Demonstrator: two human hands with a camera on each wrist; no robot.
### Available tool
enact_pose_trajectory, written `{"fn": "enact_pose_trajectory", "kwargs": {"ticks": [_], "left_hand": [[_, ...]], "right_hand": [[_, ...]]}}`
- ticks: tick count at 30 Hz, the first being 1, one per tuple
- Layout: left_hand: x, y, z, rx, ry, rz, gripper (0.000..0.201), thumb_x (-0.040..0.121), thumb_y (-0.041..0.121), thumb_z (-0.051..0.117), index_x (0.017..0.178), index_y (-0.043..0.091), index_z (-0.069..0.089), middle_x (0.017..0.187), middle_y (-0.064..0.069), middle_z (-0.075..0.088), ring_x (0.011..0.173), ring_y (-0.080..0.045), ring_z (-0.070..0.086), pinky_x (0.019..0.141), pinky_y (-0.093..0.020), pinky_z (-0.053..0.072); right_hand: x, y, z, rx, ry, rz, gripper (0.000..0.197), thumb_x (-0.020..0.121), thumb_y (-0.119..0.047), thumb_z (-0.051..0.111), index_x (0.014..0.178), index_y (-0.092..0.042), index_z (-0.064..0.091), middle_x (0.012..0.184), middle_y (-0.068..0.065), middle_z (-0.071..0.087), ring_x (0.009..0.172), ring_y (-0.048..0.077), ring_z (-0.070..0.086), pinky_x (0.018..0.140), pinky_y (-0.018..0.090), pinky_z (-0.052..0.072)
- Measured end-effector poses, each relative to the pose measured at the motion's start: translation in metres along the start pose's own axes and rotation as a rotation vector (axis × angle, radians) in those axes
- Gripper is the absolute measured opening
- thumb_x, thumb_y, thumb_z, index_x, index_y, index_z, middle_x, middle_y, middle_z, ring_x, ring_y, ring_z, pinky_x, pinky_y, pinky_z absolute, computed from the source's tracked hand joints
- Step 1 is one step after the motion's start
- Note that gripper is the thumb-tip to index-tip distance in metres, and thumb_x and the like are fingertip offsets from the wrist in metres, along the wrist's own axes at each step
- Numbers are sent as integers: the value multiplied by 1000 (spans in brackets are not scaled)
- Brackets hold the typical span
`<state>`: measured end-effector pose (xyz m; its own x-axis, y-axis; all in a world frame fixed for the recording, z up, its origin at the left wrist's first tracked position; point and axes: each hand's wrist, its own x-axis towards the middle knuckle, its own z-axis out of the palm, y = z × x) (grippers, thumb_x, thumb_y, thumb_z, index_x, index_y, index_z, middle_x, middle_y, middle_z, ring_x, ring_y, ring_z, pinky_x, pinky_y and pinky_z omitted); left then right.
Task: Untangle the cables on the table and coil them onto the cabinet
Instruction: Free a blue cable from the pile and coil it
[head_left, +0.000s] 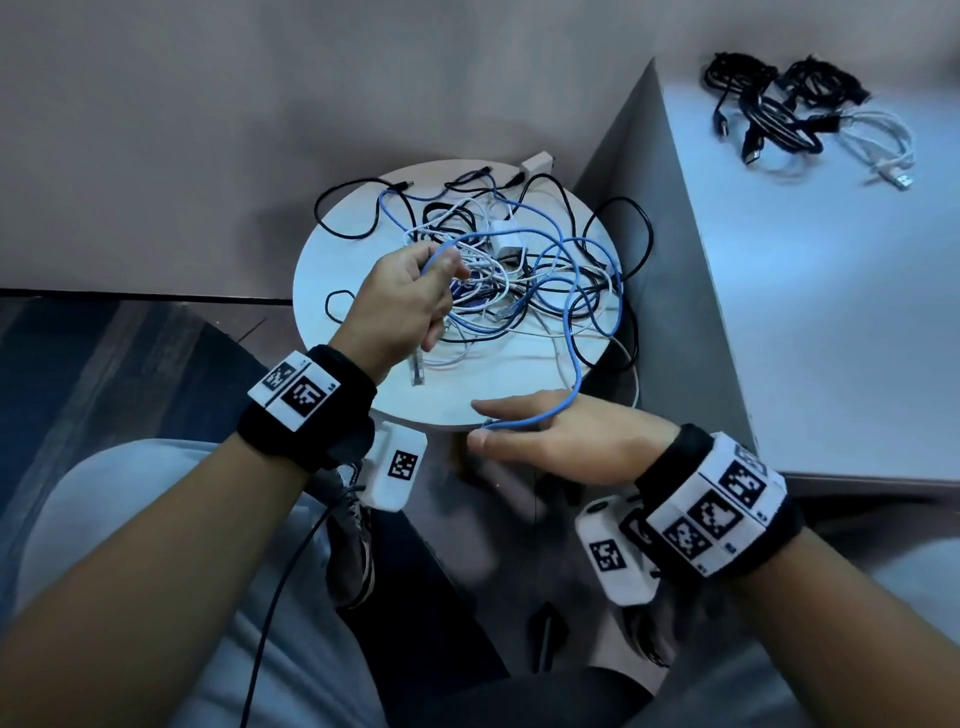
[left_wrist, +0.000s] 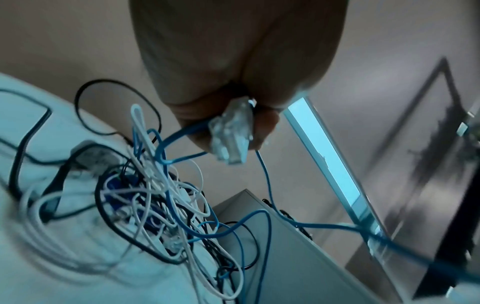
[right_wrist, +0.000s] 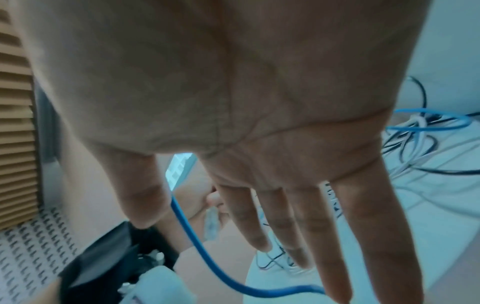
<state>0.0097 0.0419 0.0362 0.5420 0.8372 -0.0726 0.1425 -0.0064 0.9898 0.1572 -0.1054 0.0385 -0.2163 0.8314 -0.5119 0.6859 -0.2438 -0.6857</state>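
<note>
Cable, blue (head_left: 571, 312) — limp, light, snag-prone; left hand (head_left: 410, 301) pinches its clear plug end, right hand (head_left: 550, 431) flat, fingers straight, strand draped across — best fed plug-first.

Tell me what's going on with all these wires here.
A person is untangling cables on the round table. Their left hand grips the blue cable near its clear plug, while it drapes over the flat right hand. A few coiled cables already lie on the cabinet.
</note>
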Motion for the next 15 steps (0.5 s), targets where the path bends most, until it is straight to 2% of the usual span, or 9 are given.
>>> {"fn": "enact_pose_trajectory", "kwargs": {"ticks": [2, 4, 6, 8, 11, 13, 15], "left_hand": [[2, 3, -2, -178, 40, -77, 39, 109, 40, 35, 91, 12, 55, 52, 6, 29, 41, -12, 19, 43, -25, 14], [6, 5, -7, -330, 90, -119, 45, 109, 45, 31, 88, 13, 54, 53, 5, 26, 40, -11, 16, 46, -26, 11], [10, 3, -10, -353, 148, -109, 40, 110, 39, 31, 86, 14, 51, 52, 5, 26, 41, -11, 16, 47, -27, 11], [12, -1, -12, -278, 209, -95, 35, 111, 31, 33, 85, 13, 49, 51, 7, 31, 41, -11, 21, 45, -26, 18], [12, -7, -10, -127, 248, -63, 32, 111, 23, 33, 87, 11, 51, 55, 5, 41, 41, -12, 35, 43, -24, 32], [10, -8, -6, -58, 217, -58, 31, 111, 21, 34, 90, 10, 53, 58, 3, 41, 42, -11, 34, 43, -22, 31], [8, -6, -4, -13, 158, -73, 31, 111, 22, 35, 92, 9, 56, 56, 5, 37, 43, -7, 28, 41, -19, 25]], "right_hand": [[10, 13, 0, 45, 45, 55, 67, 88, -75, 43, 125, -25, 67, 137, -11, 62, 129, 6, 52, 116, 30, 33], [20, 25, -2, 82, 212, 183, 67, 95, -68, 38, 101, -9, 69, 114, 6, 72, 106, 20, 65, 103, 36, 46], [25, 32, -4, 117, 365, 290, 68, 101, -57, 37, 90, 4, 64, 99, 18, 71, 95, 32, 67, 92, 44, 52], [23, 30, -4, 129, 393, 326, 75, 100, -63, 31, 88, 4, 63, 94, 18, 69, 90, 34, 68, 88, 48, 55], [16, 19, -1, 121, 234, 359, 94, 91, -79, 20, 89, 1, 69, 89, 19, 73, 84, 36, 71, 82, 47, 59], [14, 12, 1, 258, 45, 354, 101, 89, -82, 19, 91, 5, 71, 79, 22, 74, 75, 36, 73, 72, 42, 62], [11, 4, 3, 407, -49, 248, 96, 93, -75, 23, 91, 9, 69, 76, 24, 73, 66, 34, 70, 66, 36, 58]]}}
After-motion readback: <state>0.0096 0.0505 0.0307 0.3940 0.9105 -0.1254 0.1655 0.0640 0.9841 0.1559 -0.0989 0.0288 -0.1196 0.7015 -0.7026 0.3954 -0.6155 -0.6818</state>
